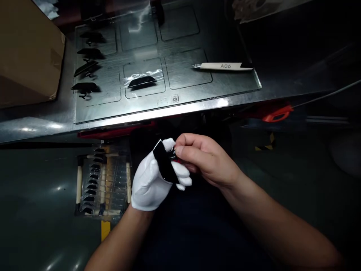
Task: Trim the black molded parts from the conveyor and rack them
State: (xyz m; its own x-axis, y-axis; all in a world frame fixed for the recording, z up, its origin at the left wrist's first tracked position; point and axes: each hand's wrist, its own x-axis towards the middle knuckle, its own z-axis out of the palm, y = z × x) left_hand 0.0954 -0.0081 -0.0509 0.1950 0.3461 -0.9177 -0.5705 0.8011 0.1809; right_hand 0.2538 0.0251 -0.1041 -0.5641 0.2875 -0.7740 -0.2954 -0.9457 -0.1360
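Note:
My left hand (149, 180), in a white glove, grips a glossy black plastic piece (166, 163) with a long, trapezoid-like face. It is held at a slant in front of the bench edge. Bare, my right hand (207, 158) pinches thumb and forefinger at the small dark part on the right side of this piece; what exactly sits between the fingertips is hidden. On the bench, a similar black piece (141, 82) lies on clear film, and several more black pieces (86, 87) form a column at the left.
A clear sheet (186, 90) with outlined rectangles covers the metal bench. On it lies a white-handled craft knife (222, 66) marked A06. A cardboard box (31, 52) stands at left. Below it, a rack (79, 184) holds clear trays of black pieces. An orange handle (278, 114) hangs at right.

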